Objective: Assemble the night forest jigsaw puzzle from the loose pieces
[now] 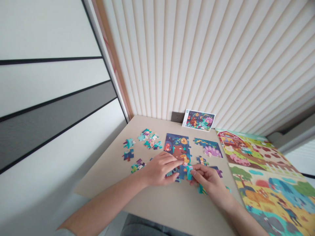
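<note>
A partly joined jigsaw puzzle (178, 147) lies in the middle of the table, showing a brown bear and an orange animal on dark blue. My left hand (162, 168) rests over its lower left part, fingers stretched out across the pieces. In my right hand (209, 178), a teal puzzle piece (189, 172) is pinched between thumb and fingers at the puzzle's lower right edge. Whether that piece is locked into its neighbours I cannot tell. Right of the bear section lies another joined section (213, 150) with a pink peacock-like fan.
Loose puzzle pieces (150, 139) are scattered on the left of the table (152, 203). A picture card (199, 120) leans against the ribbed wall beside a socket (177, 117). Finished farm (246, 147) and savanna puzzles (278, 193) lie along the right.
</note>
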